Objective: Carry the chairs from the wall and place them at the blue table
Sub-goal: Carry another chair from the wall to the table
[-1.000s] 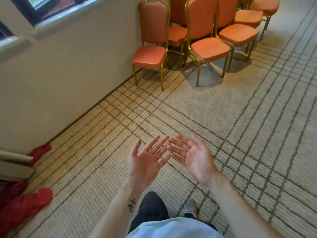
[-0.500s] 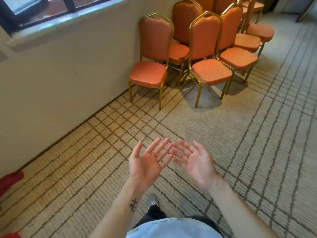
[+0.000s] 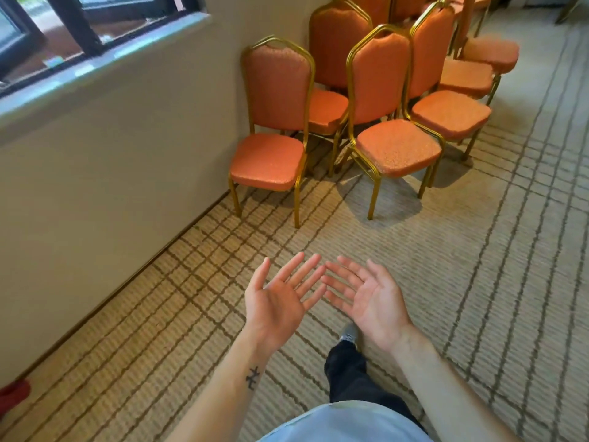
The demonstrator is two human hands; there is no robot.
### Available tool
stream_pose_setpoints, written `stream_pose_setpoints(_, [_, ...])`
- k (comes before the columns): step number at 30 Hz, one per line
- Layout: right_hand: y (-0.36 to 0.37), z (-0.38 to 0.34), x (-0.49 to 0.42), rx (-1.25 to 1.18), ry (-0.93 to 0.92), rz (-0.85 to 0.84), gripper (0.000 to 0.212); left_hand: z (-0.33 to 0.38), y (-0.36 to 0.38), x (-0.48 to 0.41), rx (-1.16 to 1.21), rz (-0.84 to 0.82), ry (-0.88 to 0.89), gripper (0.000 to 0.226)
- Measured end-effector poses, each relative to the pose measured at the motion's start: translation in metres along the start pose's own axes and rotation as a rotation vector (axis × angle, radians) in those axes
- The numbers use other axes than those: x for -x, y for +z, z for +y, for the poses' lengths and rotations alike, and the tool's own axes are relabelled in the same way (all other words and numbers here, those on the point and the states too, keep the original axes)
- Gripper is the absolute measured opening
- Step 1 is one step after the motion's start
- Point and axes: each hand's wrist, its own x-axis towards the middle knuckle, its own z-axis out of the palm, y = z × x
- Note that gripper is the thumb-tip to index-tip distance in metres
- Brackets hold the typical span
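The chairs (image 3: 379, 78) are bunched along the wall (image 3: 127, 154), roughly 12 o'clock from the left hand (image 3: 274, 301) and right hand (image 3: 369, 298), and well apart from both. The nearest chair (image 3: 267, 161) sits at about 11 with its back upright, so the left hand's a touch closer. The second chair (image 3: 396, 148) is at 1. Both palms are up with fingers spread, holding nothing, fingertips nearly meeting. Blue table isn't in shot.

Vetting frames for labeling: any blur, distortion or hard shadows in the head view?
Head view: wide-angle distortion curves the carpet lines at right; far chair top right is blurred; nearest chair, left hand and right hand are sharp; soft shadows under the chairs.
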Motion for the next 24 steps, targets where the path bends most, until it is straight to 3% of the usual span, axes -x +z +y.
stream_pose_setpoints(8, [0.017, -0.109, -0.125, 0.002, 0.054, -0.081, 0.054, 0.046, 0.064, -0.127, 0.045, 0.051, 0.072, 0.07])
stream_pose_setpoints(24, [0.08, -0.23, -0.324, -0.004, 0.045, 0.028, 0.052, 0.162, 0.14, -0.342, 0.034, 0.058, 0.019, 0.067])
